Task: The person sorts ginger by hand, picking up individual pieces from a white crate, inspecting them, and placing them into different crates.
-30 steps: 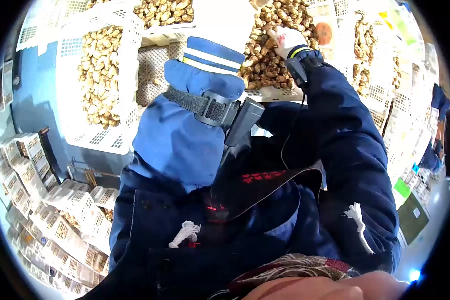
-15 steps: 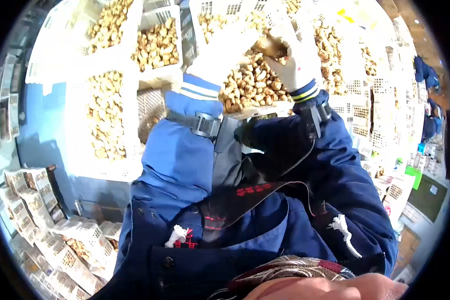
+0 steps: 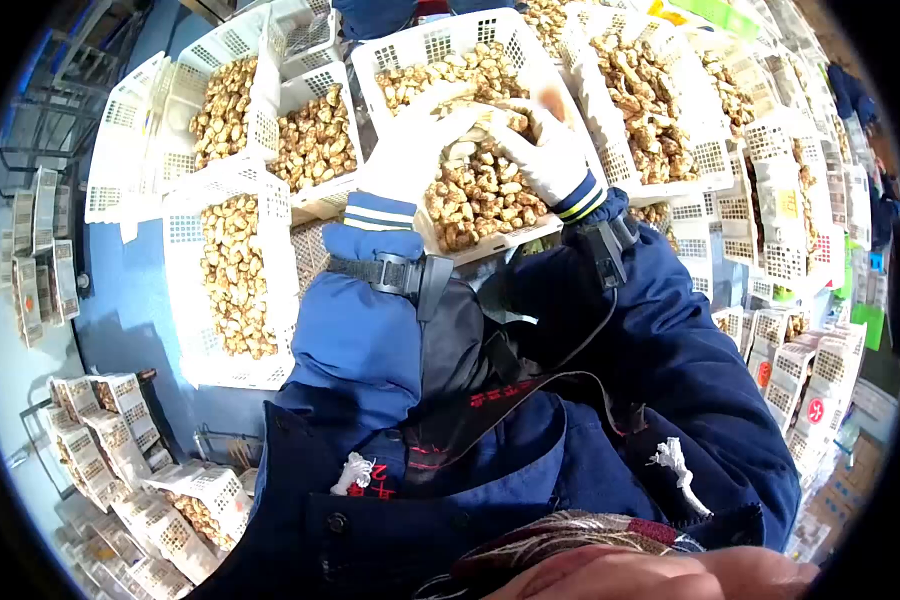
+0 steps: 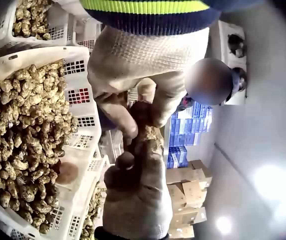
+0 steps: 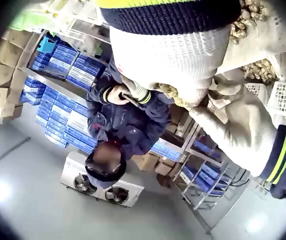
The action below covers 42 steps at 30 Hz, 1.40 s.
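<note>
Both hands wear white knit gloves and meet above a white crate point(image 3: 375, 80) of mottled brown, mushroom-like lumps point(image 3: 485, 200). My left hand point(image 3: 410, 150) comes in from the left, its fingers curled inward, and my right hand point(image 3: 555, 160) faces it from the right. In the right wrist view, a yellow-brown mottled lump point(image 5: 168, 91) shows at the right hand's fingers, with the left hand point(image 5: 240, 120) close against them. The left wrist view shows a mottled lump point(image 4: 149, 134) between both hands' fingers. The gloves' fingertips are stained dark, and fingers hide much of what is held.
More crates of lumps stand around, including a long crate point(image 3: 175, 300) at left and a crate point(image 3: 710, 180) at right. Stacked crates point(image 3: 195, 490) stand lower left. Another person point(image 5: 128, 115) in dark clothes stands across from me. Blue boxes point(image 5: 65, 115) are stacked behind.
My right hand was down among the lumps and has come up with a brown lump to meet the left hand. The head view has shifted, showing more crates at the far side.
</note>
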Each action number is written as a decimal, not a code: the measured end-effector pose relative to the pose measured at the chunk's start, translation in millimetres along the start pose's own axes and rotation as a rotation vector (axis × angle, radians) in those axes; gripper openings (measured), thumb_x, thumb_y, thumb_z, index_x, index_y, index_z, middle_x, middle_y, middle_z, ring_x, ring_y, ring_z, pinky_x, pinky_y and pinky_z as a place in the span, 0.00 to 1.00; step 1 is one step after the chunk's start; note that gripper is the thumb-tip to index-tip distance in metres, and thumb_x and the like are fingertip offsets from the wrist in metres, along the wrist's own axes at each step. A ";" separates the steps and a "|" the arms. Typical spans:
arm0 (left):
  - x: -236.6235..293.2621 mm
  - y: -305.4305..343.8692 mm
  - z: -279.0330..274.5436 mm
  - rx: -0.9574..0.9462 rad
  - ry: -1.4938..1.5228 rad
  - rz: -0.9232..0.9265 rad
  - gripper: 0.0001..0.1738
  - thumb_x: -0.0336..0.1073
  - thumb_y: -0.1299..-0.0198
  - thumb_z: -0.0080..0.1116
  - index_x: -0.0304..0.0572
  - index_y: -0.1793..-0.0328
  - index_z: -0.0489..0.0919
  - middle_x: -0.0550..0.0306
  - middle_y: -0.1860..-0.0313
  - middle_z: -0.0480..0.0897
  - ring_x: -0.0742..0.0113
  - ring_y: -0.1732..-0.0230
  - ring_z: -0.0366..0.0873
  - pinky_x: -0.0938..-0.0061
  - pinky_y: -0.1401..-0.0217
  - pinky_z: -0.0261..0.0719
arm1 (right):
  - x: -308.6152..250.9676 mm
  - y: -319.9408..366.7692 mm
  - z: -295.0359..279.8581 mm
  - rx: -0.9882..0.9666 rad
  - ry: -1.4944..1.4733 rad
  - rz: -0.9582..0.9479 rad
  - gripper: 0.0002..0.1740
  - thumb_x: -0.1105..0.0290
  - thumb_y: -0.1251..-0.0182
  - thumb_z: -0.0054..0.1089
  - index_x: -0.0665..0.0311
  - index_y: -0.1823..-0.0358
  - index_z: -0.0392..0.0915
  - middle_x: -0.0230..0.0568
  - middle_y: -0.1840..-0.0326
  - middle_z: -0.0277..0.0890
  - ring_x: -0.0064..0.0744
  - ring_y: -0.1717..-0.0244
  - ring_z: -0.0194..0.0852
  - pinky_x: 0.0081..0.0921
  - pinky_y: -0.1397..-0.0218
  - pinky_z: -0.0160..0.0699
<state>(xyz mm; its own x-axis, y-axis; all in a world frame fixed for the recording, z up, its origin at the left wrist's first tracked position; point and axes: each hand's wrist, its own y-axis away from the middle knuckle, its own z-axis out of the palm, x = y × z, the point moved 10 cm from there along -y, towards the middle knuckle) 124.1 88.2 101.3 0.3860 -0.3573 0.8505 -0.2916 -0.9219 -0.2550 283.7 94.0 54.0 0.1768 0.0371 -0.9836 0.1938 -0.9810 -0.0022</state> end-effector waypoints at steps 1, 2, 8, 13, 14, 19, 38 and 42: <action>-8.0 -0.4 3.4 -0.005 0.267 -0.188 0.21 0.31 0.33 0.56 0.37 0.35 0.77 0.51 0.39 0.81 0.62 0.37 0.77 0.69 0.33 0.76 | 8.9 -1.8 1.3 -0.014 -0.113 0.001 0.28 0.58 0.33 0.68 0.66 0.38 0.75 0.41 0.47 0.83 0.24 0.48 0.80 0.24 0.43 0.78; -6.1 -1.0 5.5 -0.002 0.390 -0.309 0.24 0.39 0.32 0.60 0.35 0.34 0.77 0.50 0.43 0.82 0.66 0.39 0.77 0.72 0.34 0.75 | 5.8 -3.6 2.9 -0.056 -0.105 -0.040 0.30 0.58 0.34 0.69 0.66 0.36 0.74 0.41 0.45 0.82 0.24 0.48 0.80 0.23 0.43 0.78; -43.4 -8.5 16.7 0.061 0.031 0.068 0.19 0.37 0.31 0.58 0.38 0.37 0.78 0.53 0.48 0.82 0.68 0.50 0.82 0.78 0.49 0.82 | -1.7 -1.3 -8.9 -0.055 0.017 -0.155 0.46 0.57 0.42 0.75 0.67 0.26 0.64 0.50 0.31 0.72 0.36 0.30 0.69 0.32 0.28 0.68; -39.3 -0.9 39.3 0.000 0.640 -0.527 0.20 0.43 0.30 0.60 0.38 0.39 0.78 0.55 0.56 0.83 0.72 0.62 0.82 0.81 0.62 0.82 | -12.3 3.6 -19.9 0.025 0.215 -0.159 0.35 0.56 0.38 0.70 0.65 0.33 0.73 0.52 0.37 0.77 0.40 0.34 0.75 0.31 0.31 0.71; -34.1 -1.2 40.7 -0.027 0.621 -0.542 0.22 0.43 0.30 0.60 0.37 0.38 0.76 0.57 0.58 0.84 0.72 0.63 0.83 0.82 0.64 0.82 | -20.3 7.1 -23.8 0.048 0.304 -0.152 0.33 0.55 0.37 0.68 0.65 0.34 0.75 0.52 0.40 0.79 0.40 0.37 0.77 0.30 0.32 0.72; -43.0 -6.3 12.5 0.204 0.806 -0.393 0.27 0.46 0.28 0.56 0.33 0.33 0.72 0.47 0.52 0.84 0.64 0.61 0.85 0.75 0.60 0.85 | -26.1 -4.2 -116.6 0.360 0.836 -0.250 0.24 0.51 0.32 0.60 0.54 0.39 0.77 0.48 0.54 0.84 0.43 0.56 0.85 0.34 0.50 0.83; -89.2 18.4 -30.3 0.454 1.159 -0.439 0.23 0.43 0.25 0.51 0.35 0.33 0.73 0.54 0.49 0.82 0.65 0.53 0.81 0.72 0.48 0.79 | 207.7 -50.9 118.5 -0.495 1.071 0.145 0.43 0.44 0.33 0.60 0.58 0.23 0.60 0.54 0.30 0.70 0.51 0.30 0.69 0.39 0.27 0.68; -93.7 17.7 -36.2 0.447 1.213 -0.408 0.22 0.43 0.25 0.52 0.36 0.33 0.73 0.55 0.49 0.82 0.65 0.53 0.81 0.72 0.48 0.80 | 204.5 -45.4 115.7 -0.462 1.034 0.136 0.38 0.49 0.36 0.63 0.55 0.27 0.66 0.54 0.32 0.72 0.50 0.33 0.72 0.39 0.30 0.72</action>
<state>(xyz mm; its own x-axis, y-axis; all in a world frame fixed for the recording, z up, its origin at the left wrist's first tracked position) 51.0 110.8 33.8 -0.7001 0.0931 0.7079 0.0532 -0.9819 0.1818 199.4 124.1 -167.9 0.8923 0.2852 -0.3500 0.4115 -0.8328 0.3704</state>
